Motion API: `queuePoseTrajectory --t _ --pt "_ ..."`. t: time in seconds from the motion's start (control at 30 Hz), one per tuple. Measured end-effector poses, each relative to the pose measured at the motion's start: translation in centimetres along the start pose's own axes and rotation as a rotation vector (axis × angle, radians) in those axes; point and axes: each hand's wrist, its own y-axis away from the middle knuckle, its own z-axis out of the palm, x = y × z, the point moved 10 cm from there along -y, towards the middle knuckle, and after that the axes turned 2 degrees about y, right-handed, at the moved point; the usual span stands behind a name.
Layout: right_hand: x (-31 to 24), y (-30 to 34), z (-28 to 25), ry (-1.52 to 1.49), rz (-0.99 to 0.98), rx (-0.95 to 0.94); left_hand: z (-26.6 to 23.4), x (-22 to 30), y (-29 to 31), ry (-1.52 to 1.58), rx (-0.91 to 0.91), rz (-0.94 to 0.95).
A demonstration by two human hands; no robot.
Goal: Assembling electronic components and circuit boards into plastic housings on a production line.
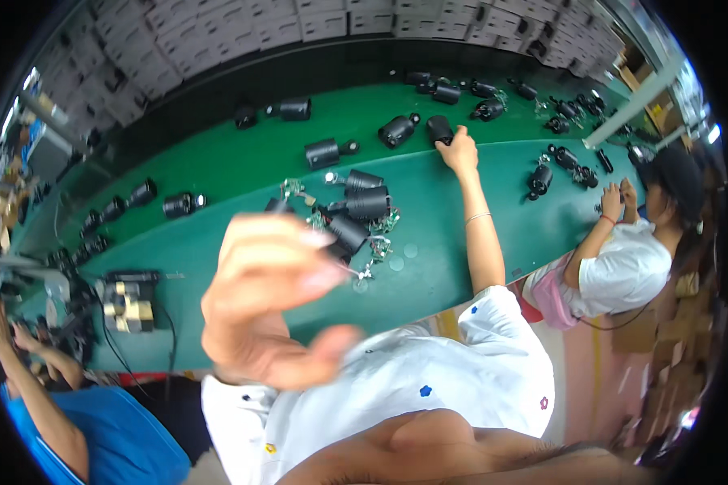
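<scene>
While a co-worker in blue (105, 436) occupies the far left, a person's blurred left hand (255, 311) hovers, thumb and half-curled fingers apart, seemingly empty, before clustered black cylinders (369, 202) and circuit boards (379, 246); the right hand (461, 152) has its fingers gripping a lone black cylinder (438, 126) across the green desk (437, 218).

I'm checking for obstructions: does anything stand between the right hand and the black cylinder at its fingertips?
Nothing visible does: the right hand touches the black cylinder directly. A neighbouring cylinder lies to the left, not between them.
</scene>
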Motion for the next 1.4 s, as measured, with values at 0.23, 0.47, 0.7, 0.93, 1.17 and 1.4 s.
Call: queuePoseTrajectory --t 0.23,0.47,0.7,0.93,1.17,1.4 --pt "-4.2 3.0 0.6 -0.565 -0.083 -0.097 6.7 5.0 -1.6 0.315 -0.195 -0.344" --pt "-3.5 4.7 -2.1 -0.675 -0.113 -0.048 4.9 1.4 -5.4 0.611 -0.295 -0.394" --pt "-4.8 7.6 -2.3 -0.700 -0.140 -0.106 2.3 1.9 -4.6 0.439 -0.235 -0.363" --pt "-7.8 12.0 -3.4 -0.776 -0.146 -0.191 9.3 0.6 -5.0 0.586 -0.385 -0.762" --pt "-8.8 13.4 -4.1 -0.841 -0.156 -0.201 8.7 0.9 -4.3 0.634 -0.325 -0.619" --pt "-13.3 10.9 -7.2 -0.924 -0.162 -0.142 6.5 1.0 -2.8 0.578 -0.163 -0.407"
